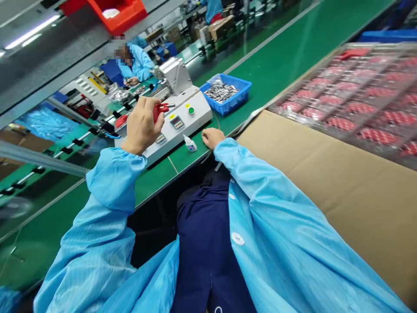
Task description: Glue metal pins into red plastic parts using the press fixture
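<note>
My left hand (143, 125) is raised over the front of a white bench machine (198, 106), its fingers closed around a red plastic part (158, 112). A short metal piece sticks out to the right of that part; the rest is covered by my fingers. On the green table's edge rests my right hand (213, 138), fingers curled in, with nothing visible in them. Between the machine and my right hand stands a small white squeeze bottle (190, 144). The machine's sloped panel carries a green button (191, 111) and small displays.
A blue basket (233, 104) of small metal parts sits right of the machine. At my right, a cardboard box (293, 152) holds a clear tray (358, 104) of red parts. A red bin (119, 17) hangs overhead. Across the line, a person (138, 63) in blue works.
</note>
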Action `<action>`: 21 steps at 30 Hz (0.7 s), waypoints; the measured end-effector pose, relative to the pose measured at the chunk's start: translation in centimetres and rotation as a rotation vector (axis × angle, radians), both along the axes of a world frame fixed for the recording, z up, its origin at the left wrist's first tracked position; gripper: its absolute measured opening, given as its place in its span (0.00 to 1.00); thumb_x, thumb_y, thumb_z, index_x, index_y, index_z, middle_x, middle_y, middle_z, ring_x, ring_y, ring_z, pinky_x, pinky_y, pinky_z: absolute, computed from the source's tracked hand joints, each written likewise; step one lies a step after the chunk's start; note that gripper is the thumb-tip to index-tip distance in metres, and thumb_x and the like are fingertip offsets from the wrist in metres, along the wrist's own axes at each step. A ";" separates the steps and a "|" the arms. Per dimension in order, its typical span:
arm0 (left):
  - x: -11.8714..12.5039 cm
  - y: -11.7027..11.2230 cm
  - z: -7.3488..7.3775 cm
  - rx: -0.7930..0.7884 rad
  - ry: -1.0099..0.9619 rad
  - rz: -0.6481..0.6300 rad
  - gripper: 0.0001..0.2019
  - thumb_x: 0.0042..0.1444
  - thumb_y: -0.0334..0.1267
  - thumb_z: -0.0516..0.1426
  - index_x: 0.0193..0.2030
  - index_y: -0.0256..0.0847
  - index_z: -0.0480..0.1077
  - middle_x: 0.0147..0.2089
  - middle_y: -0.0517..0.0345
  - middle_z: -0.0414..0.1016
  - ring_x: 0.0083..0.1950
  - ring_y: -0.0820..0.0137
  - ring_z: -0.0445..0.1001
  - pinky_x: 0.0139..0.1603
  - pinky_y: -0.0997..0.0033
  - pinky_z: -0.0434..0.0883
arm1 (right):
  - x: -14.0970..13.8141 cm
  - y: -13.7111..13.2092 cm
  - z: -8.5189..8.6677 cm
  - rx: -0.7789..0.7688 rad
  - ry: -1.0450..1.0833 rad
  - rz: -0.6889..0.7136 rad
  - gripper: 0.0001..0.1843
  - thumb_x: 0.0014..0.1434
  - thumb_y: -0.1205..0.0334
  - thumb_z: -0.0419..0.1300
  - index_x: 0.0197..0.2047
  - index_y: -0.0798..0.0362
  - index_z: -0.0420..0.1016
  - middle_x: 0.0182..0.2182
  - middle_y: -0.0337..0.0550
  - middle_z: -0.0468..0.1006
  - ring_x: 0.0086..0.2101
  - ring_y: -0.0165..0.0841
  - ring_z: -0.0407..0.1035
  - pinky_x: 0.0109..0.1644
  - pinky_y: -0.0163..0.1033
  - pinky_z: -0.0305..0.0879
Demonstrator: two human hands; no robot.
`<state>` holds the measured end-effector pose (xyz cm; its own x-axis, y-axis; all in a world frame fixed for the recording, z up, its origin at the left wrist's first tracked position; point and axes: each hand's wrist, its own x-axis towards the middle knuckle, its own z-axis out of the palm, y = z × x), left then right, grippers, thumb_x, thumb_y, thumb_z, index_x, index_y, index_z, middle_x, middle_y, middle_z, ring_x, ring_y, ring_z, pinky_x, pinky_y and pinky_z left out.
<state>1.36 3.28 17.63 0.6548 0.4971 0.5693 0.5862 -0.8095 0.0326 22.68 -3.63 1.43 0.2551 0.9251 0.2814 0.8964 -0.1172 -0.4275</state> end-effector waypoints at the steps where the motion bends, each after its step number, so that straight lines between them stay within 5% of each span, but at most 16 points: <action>1: -1.0 0.0 0.1 -0.006 -0.013 -0.002 0.15 0.64 0.38 0.58 0.56 0.41 0.68 0.58 0.47 0.73 0.61 0.59 0.74 0.64 0.57 0.73 | 0.1 0.1 -0.1 0.003 -0.004 0.005 0.14 0.67 0.66 0.54 0.47 0.52 0.82 0.44 0.50 0.82 0.47 0.44 0.72 0.49 0.44 0.65; 11: -9.0 -1.9 0.2 0.059 -0.036 -0.035 0.17 0.66 0.44 0.60 0.57 0.37 0.69 0.54 0.48 0.71 0.57 0.57 0.74 0.64 0.48 0.74 | 0.2 1.1 -1.1 0.004 0.003 -0.037 0.15 0.68 0.62 0.54 0.49 0.53 0.82 0.44 0.51 0.82 0.49 0.46 0.72 0.51 0.45 0.65; 16: -13.5 -3.1 0.5 0.157 -0.215 0.051 0.14 0.66 0.41 0.59 0.54 0.37 0.72 0.48 0.52 0.73 0.39 0.69 0.74 0.53 0.60 0.75 | 0.3 0.9 -0.4 0.046 -0.016 -0.015 0.13 0.66 0.63 0.54 0.43 0.53 0.81 0.39 0.50 0.81 0.44 0.44 0.72 0.46 0.43 0.65; 18: -15.9 -4.0 -0.4 0.142 -0.271 0.147 0.13 0.65 0.41 0.59 0.53 0.39 0.72 0.48 0.54 0.74 0.37 0.71 0.73 0.47 0.65 0.75 | 0.6 1.0 -0.1 0.079 -0.015 0.008 0.12 0.64 0.64 0.54 0.40 0.53 0.80 0.37 0.51 0.81 0.42 0.44 0.71 0.42 0.42 0.63; 21: -19.9 -4.8 -3.7 -0.021 -0.339 0.387 0.14 0.62 0.43 0.59 0.52 0.41 0.72 0.47 0.55 0.77 0.36 0.70 0.74 0.43 0.68 0.75 | 1.1 1.7 -0.2 0.119 0.005 0.041 0.11 0.61 0.63 0.54 0.35 0.52 0.78 0.34 0.50 0.80 0.38 0.43 0.71 0.38 0.42 0.60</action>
